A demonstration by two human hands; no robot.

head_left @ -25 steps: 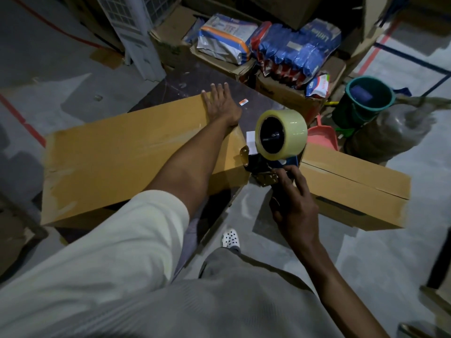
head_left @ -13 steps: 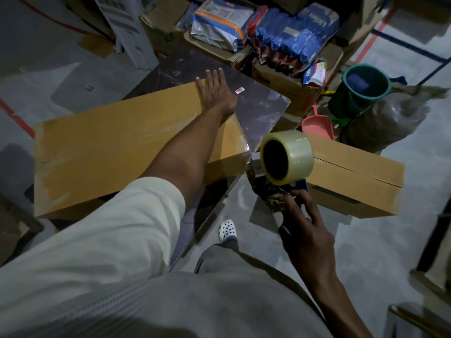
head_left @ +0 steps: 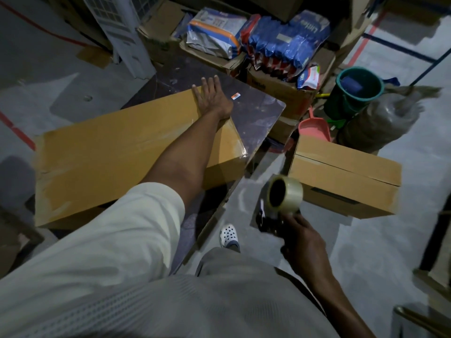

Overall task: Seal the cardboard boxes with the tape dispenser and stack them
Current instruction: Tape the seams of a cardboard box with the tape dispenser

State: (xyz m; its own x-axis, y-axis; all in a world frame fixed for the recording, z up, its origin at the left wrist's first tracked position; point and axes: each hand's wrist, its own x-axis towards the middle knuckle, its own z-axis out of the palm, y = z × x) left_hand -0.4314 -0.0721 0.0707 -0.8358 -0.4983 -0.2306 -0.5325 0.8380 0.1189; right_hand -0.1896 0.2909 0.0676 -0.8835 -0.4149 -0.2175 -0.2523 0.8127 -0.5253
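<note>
Presses the left hand (head_left: 212, 101) flat on the far right corner of the long box (head_left: 109, 154), fingers straight and close together, pinning it to the table (head_left: 258, 113). Grips the dispenser (head_left: 280, 203) in the right hand (head_left: 302, 242), fingers curled round the handle, roll uppermost, off the long box's near right end and apart from it. Keeps to a left-to-right long axis on that box, top seemingly glossy with tape. Probably calls next for the second box (head_left: 341, 172), on the floor right of the long box, seam seemingly untaped, nearer the right hand.
</note>
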